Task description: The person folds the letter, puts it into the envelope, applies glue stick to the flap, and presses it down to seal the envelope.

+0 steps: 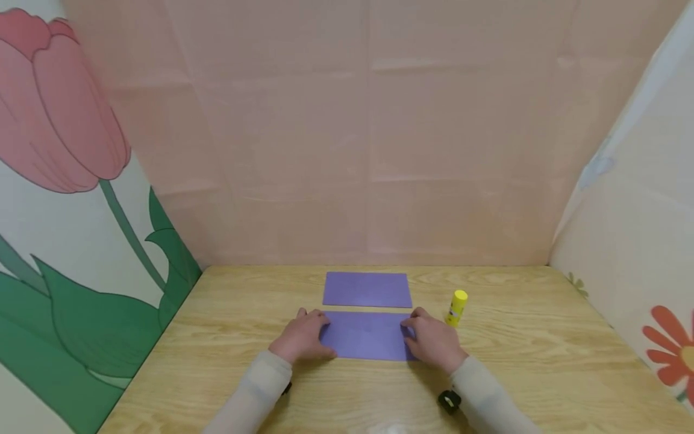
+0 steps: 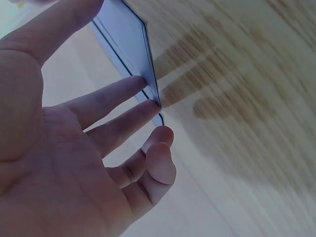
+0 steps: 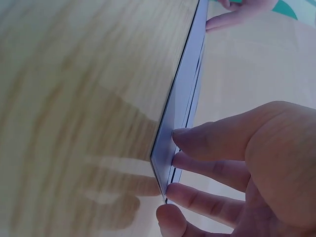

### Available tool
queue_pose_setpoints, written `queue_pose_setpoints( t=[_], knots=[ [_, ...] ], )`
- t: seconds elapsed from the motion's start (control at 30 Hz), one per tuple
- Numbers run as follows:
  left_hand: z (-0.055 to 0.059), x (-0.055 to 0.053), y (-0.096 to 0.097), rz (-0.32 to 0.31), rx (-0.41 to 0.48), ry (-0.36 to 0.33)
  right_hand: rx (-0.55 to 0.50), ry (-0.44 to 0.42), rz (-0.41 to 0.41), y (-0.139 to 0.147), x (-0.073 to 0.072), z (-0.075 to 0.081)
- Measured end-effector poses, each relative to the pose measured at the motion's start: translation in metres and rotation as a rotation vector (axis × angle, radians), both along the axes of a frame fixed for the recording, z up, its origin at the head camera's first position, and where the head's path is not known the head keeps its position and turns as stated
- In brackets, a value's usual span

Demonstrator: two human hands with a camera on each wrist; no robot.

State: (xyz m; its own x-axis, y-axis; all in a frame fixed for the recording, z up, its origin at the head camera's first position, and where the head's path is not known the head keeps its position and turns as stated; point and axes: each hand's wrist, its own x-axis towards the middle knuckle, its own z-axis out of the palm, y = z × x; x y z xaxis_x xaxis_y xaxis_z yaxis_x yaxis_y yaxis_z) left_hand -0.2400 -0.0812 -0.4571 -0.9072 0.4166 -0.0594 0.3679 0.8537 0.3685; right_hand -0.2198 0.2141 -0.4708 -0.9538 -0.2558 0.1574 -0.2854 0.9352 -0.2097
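Two purple rectangular sheets lie on the wooden table, the farther sheet (image 1: 367, 289) just beyond the nearer sheet (image 1: 363, 336) with a narrow strip of wood between them. My left hand (image 1: 305, 337) is at the nearer sheet's left end; in the left wrist view its fingers (image 2: 116, 94) reach out fairly straight to the edge and the thumb extends over the sheet. At the opposite end is my right hand (image 1: 435, 341), whose thumb (image 3: 207, 140) and fingertips touch the sheet near its corner in the right wrist view. Neither hand is curled round anything.
A yellow glue stick (image 1: 457, 307) stands upright on the table (image 1: 542, 343), just beyond the right hand. Pinkish sheeting (image 1: 368, 132) covers the back, with flower-printed panels at left and right. A dark wrist device (image 1: 449, 401) shows under the right sleeve.
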Motion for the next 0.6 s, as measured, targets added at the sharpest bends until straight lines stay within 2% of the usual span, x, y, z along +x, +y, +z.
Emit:
queue_pose_setpoints(
  t=[0.27, 0.37, 0.5, 0.6],
  knots=[
    [-0.005, -0.002, -0.004, -0.003, 0.059, -0.010, -0.026, 0.003, -0.010, 0.004, -0.005, -0.001],
    [-0.009, 0.001, -0.006, -0.019, 0.092, 0.002, -0.086, 0.010, -0.019, 0.008, -0.001, 0.002],
    [-0.009, 0.005, -0.013, 0.009, 0.143, 0.058, -0.185, 0.123, 0.007, 0.020, 0.008, 0.019],
    [-0.004, 0.007, -0.022, 0.076, 0.155, 0.117, -0.206, 0.251, 0.021, 0.036, 0.014, 0.035]
  ],
)
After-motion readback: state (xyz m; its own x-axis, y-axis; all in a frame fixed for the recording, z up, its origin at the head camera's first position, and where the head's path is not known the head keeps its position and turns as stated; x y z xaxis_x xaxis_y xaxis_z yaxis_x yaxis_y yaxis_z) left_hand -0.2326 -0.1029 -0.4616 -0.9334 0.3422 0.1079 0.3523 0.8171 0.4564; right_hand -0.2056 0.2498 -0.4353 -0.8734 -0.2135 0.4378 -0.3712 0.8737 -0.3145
